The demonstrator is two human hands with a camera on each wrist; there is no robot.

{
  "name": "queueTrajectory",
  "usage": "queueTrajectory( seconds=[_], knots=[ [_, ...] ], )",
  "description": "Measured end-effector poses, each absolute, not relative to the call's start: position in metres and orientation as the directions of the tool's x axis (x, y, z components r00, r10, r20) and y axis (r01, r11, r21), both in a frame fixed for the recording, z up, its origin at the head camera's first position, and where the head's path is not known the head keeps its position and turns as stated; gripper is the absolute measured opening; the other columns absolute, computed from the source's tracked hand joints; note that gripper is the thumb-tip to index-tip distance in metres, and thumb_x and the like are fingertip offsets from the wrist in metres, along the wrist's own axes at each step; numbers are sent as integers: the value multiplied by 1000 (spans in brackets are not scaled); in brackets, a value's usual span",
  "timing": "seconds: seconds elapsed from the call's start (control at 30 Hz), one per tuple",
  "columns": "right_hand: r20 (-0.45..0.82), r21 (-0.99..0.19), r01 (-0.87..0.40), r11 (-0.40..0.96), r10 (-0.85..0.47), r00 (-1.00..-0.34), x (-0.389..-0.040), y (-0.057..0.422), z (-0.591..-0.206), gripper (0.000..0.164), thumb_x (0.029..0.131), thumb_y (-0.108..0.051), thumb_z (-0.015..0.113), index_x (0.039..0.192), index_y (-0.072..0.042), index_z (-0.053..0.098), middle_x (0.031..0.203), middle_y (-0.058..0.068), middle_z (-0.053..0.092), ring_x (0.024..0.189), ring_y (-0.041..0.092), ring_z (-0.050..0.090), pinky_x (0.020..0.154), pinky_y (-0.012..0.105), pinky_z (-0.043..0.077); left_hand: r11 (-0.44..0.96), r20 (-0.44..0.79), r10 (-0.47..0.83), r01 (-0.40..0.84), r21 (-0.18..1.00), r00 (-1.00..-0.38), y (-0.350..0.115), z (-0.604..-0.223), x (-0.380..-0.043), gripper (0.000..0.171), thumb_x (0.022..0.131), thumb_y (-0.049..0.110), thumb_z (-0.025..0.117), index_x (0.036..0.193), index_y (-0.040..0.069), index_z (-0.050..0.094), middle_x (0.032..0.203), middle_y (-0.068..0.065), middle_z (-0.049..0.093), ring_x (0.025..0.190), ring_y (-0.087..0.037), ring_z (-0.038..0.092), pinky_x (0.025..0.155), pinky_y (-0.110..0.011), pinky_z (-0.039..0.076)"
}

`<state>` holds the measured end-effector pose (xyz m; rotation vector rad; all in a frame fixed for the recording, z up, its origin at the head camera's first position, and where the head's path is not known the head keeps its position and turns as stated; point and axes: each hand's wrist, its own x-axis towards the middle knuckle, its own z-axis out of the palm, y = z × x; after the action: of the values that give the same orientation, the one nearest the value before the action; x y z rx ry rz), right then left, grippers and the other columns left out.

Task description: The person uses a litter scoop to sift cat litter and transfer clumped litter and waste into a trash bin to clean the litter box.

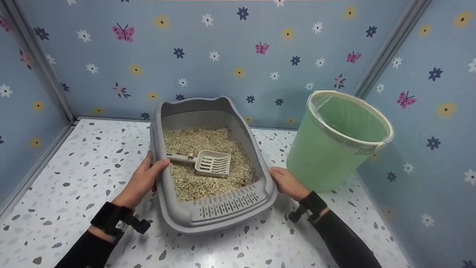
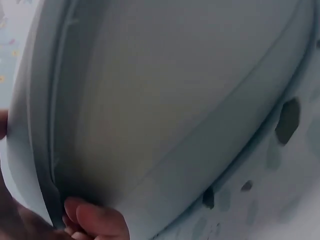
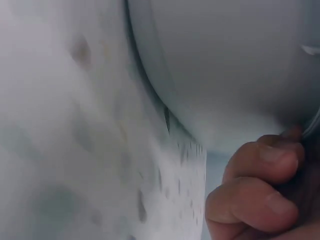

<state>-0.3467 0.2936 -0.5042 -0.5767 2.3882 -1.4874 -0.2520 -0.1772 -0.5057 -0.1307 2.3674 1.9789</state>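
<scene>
A grey litter box [image 1: 223,219] stands turned at an angle on the speckled surface, with tan pellet litter [image 1: 200,139] inside. On the litter lies a beige slotted scoop [image 1: 212,163], its handle pointing to the left wall of the box. My left hand [image 1: 143,178] grips the box's left rim, thumb on top; in the left wrist view its curled fingers [image 2: 102,220] are under the rim. At the right front side, my right hand [image 1: 289,183] holds the rim, and the right wrist view shows its fingers [image 3: 250,200] curled below the edge.
A light green bin [image 1: 319,156] with a cream rim and a clear liner stands to the right, close to my right hand. Blue walls [image 1: 208,48] printed with flowers and butterflies enclose the back and both sides. The white speckled surface [image 1: 93,156] extends beneath everything.
</scene>
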Motion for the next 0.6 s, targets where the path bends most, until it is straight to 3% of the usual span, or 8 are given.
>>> queueTrajectory(
  seconds=[0.07,0.17,0.3,0.37,0.43,0.5,0.53,0.6],
  knots=[
    [-38,-919,-165,359,-495,-868,-338,293,-504,40,122,-23,43,109,3,70,69,-6,50,56,6,41,51,19,34,161,-92,-7,-91,983,-996,-182,-506,-257,104,113,60,57,178,20,-13,182,-30,9,140,-46,51,104,-41,56],
    [-66,-944,-117,308,-527,-847,-332,292,-504,37,122,-22,43,96,-8,65,69,-5,48,56,6,39,51,19,32,157,-86,12,-83,984,-996,-185,-506,-260,104,113,61,55,177,17,-13,184,-23,-5,163,-48,27,128,-57,39],
    [-94,-955,-60,291,-489,-867,-342,286,-503,37,120,-21,44,98,-6,68,71,-4,53,57,6,44,51,19,36,187,-80,16,-75,980,-997,-180,-506,-248,106,113,64,54,176,15,-16,183,-19,-12,169,-45,6,136,-59,17],
    [-91,-951,-54,303,-444,-891,-352,280,-503,38,120,-22,45,107,2,72,76,-4,58,62,6,51,52,19,42,197,-71,22,-66,978,-997,-175,-507,-239,104,114,62,55,177,16,-15,183,-21,-9,168,-45,10,136,-58,18],
    [-76,-945,-61,322,-396,-915,-361,273,-503,41,119,-23,47,118,8,73,79,-3,63,64,7,56,52,19,46,194,-60,25,-54,979,-998,-171,-507,-229,101,114,58,57,179,20,-12,183,-26,3,163,-46,30,131,-56,33],
    [-56,-938,-74,339,-360,-931,-368,266,-504,44,118,-24,48,124,10,74,81,-1,67,65,8,59,54,20,48,182,-44,16,-41,983,-999,-169,-507,-223,96,114,55,59,181,24,-4,173,-34,32,140,-42,59,113,-48,54],
    [-45,-934,-82,347,-343,-938,-370,263,-505,44,118,-24,48,126,11,74,84,1,68,68,8,61,56,21,50,172,-35,8,-33,985,-999,-168,-507,-221,94,114,53,60,181,26,1,159,-34,49,121,-35,68,99,-42,60],
    [-16,-921,-115,373,-331,-944,-370,260,-507,44,118,-22,47,128,10,75,91,6,73,74,10,64,64,21,54,162,-23,-6,-24,987,-1000,-168,-507,-220,89,115,50,62,182,26,9,123,-26,66,85,-22,67,72,-32,58]
  ],
)
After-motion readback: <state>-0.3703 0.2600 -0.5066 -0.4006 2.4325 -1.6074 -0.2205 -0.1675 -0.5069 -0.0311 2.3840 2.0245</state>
